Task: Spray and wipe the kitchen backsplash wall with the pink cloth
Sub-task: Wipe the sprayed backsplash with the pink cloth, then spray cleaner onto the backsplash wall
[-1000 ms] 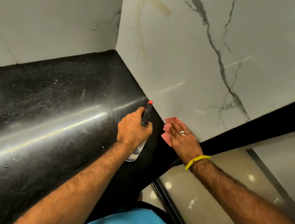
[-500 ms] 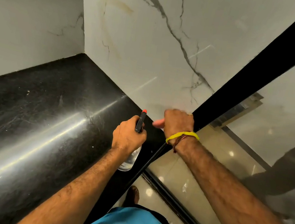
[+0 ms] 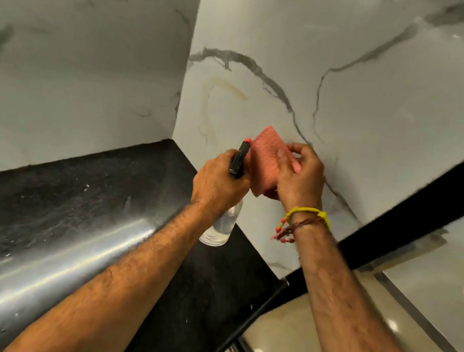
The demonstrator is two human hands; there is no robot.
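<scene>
Half a second ago the right hand (image 3: pixel 299 179) was a closed fist low at the counter's edge, with almost no cloth showing; now it is raised in front of the marble backsplash wall (image 3: pixel 356 89), and the pink cloth (image 3: pixel 266 159) is lifted off the surface and stands open as a folded pad between the two hands. Its fingers are curled and pinch the cloth at the right edge, the thumb on the near side, so the pad faces the person and does not touch the wall. It seems the person is refolding or turning the cloth to a fresh side before the next wiping pass. The left hand (image 3: pixel 218 182) is wrapped around the neck of the spray bottle (image 3: pixel 222 225), fingers clamped, the black head with its orange tip pointing up and just beside the cloth; whether a finger lies on the trigger cannot be told. The clear body of the bottle hangs below the fist, above the black countertop (image 3: pixel 72 198). Both forearms come up from below and meet near the corner, the right wrist bent back and carrying a yellow thread band (image 3: pixel 308 215). A brownish curved stain (image 3: pixel 215 96) is on the wall above the hands, so wiping is probably not finished.
</scene>
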